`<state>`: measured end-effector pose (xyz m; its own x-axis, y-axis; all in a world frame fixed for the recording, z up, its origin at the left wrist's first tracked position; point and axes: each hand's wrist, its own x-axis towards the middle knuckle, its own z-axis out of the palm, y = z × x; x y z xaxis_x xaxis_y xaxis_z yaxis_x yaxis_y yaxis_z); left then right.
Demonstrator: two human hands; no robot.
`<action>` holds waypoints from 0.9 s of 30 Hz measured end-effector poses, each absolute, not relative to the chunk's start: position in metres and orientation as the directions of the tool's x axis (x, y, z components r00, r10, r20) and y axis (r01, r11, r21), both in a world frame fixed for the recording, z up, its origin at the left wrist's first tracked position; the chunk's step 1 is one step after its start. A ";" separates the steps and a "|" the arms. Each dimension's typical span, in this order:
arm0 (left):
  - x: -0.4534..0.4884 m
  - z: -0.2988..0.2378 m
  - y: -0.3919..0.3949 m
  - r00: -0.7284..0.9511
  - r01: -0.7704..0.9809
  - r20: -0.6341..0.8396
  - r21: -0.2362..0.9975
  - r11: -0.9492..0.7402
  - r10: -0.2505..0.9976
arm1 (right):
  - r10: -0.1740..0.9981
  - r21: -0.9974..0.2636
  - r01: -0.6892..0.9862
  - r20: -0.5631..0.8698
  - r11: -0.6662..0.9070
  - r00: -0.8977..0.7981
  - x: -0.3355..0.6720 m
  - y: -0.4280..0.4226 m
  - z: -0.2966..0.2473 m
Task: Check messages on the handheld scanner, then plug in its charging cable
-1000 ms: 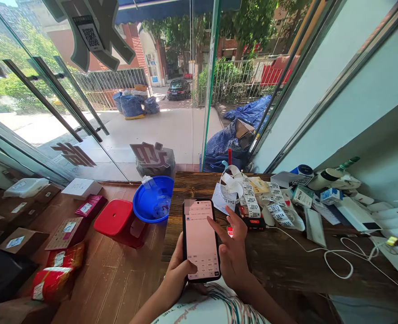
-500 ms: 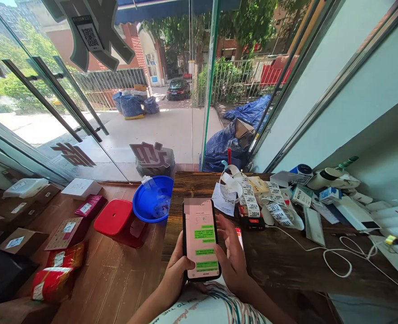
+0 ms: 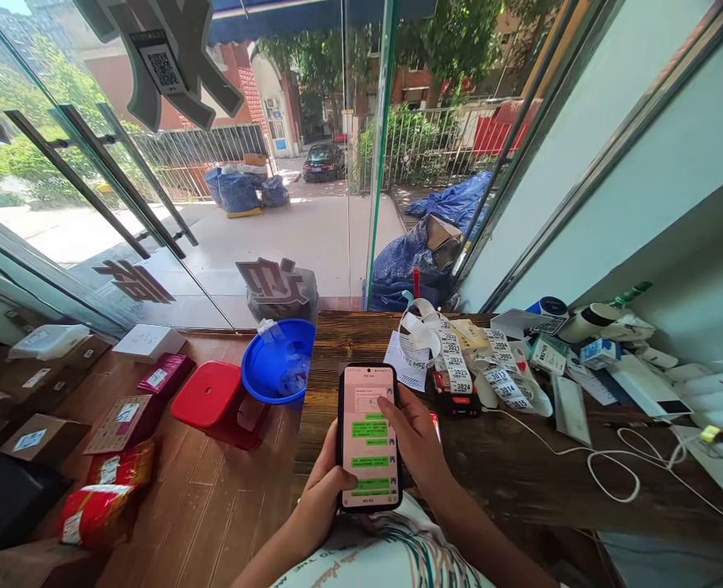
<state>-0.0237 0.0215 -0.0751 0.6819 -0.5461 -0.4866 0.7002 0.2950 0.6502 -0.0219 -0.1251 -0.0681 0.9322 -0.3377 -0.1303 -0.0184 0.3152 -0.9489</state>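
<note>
A black smartphone with a lit chat screen is held upright over the front edge of a dark wooden desk. My left hand grips its lower left side, thumb on the screen's lower edge. My right hand holds the right side, and its thumb touches the upper part of the screen. Just behind my right hand lies a small black and red device under a strip of numbered paper labels.
A white cable, boxes and papers crowd the desk's right. On the wooden floor to the left stand a red stool, a blue basin and several parcels. Glass doors face a street.
The screen went from a keyboard view to a chat with green bubbles. My right hand came back from near the small device to the phone's right side, thumb now high on the screen.
</note>
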 end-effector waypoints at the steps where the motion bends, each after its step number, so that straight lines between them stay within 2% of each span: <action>1: -0.024 -0.075 0.022 0.689 0.696 -0.484 0.650 0.306 -0.540 | -0.344 -0.954 -0.016 -0.124 0.300 0.931 -0.022 -0.125 -0.068; 11: -0.025 -0.070 0.020 0.712 0.682 -0.486 0.652 0.332 -0.507 | -0.342 -0.963 -0.019 -0.114 0.267 0.933 -0.021 -0.124 -0.067; 20: -0.025 -0.078 0.021 0.724 0.667 -0.471 0.664 0.338 -0.504 | -0.344 -0.950 -0.031 -0.143 0.312 0.928 -0.021 -0.124 -0.068; 27: -0.027 -0.075 0.021 0.709 0.694 -0.524 0.637 0.334 -0.472 | -0.335 -0.946 -0.020 -0.135 0.324 0.932 -0.022 -0.123 -0.070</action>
